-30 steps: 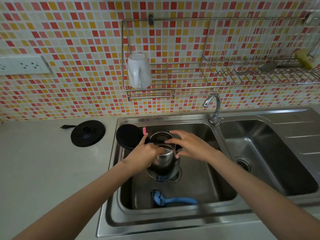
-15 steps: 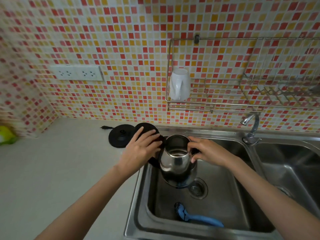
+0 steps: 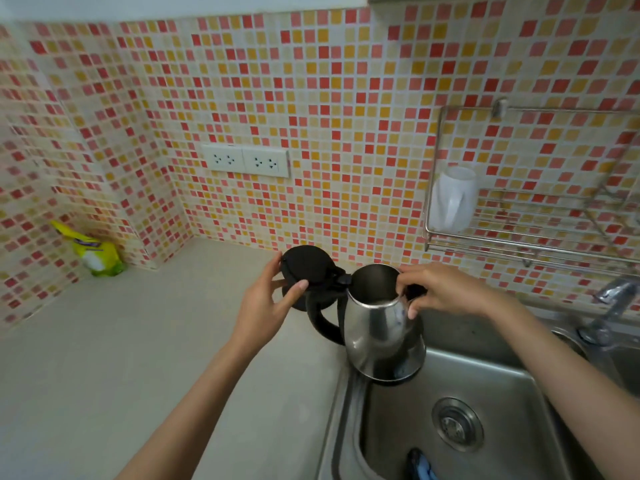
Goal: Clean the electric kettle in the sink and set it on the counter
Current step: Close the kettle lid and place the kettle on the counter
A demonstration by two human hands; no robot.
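The steel electric kettle (image 3: 377,327) hangs in the air over the left edge of the sink (image 3: 485,393), tilted a little, with its black handle toward the counter (image 3: 104,358). Its black lid (image 3: 306,266) stands flipped open to the left. My left hand (image 3: 266,303) holds the lid's edge between thumb and fingers. My right hand (image 3: 440,289) pinches the kettle's rim at the spout side. The black power base is mostly hidden behind the lid and my left hand.
A blue brush (image 3: 420,467) lies at the sink's bottom near the drain (image 3: 457,424). The tap (image 3: 609,306) stands at the right. A wall rack (image 3: 526,240) holds a white mug (image 3: 450,199). A yellow pouch (image 3: 93,251) leans in the far left corner under the sockets (image 3: 246,161).
The kettle has risen out of the sink basin and moved left toward the counter, both hands still on it. My view has swung left and upward.
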